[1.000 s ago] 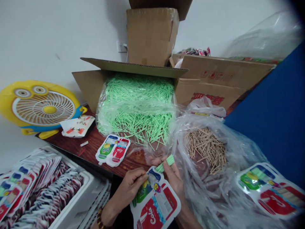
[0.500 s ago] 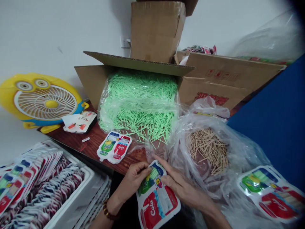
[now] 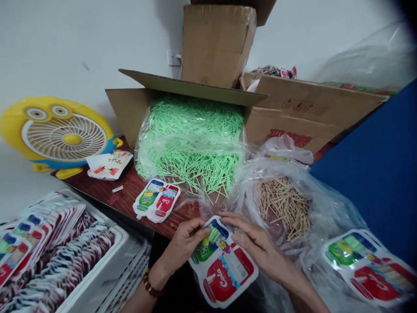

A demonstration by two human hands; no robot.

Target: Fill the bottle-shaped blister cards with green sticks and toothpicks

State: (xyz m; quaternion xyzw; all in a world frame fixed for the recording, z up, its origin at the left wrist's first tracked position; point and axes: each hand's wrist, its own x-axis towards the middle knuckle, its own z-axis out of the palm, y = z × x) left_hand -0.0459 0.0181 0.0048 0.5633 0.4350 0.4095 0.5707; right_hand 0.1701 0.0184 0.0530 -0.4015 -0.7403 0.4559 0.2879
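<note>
A pouch printed with a green drink and a red cola [image 3: 221,278] is held up in front of me, tilted. My left hand [image 3: 180,245] pinches its upper left edge between thumb and fingers. On the upper right side, my right hand [image 3: 254,239] grips it, fingers along the top edge and thumb on the front. Green sticks show through the pouch's clear window. Beyond my hands, green sticks [image 3: 198,161] lie in a clear bag in an open carton. To the right, brown sticks [image 3: 285,204] fill another plastic bag.
A similar pouch [image 3: 157,201] lies on the dark wooden table [image 3: 97,195]. More pouches [image 3: 371,265] rest at the right. A white bin [image 3: 107,256] at lower left holds rows of pouches. A yellow fan [image 3: 65,134] stands back left, cartons [image 3: 218,43] behind, a blue panel [image 3: 368,161] right.
The held pouch has swung so its lower end sits further right and higher. My right hand has shifted slightly right with it; my left hand still pinches the edge.
</note>
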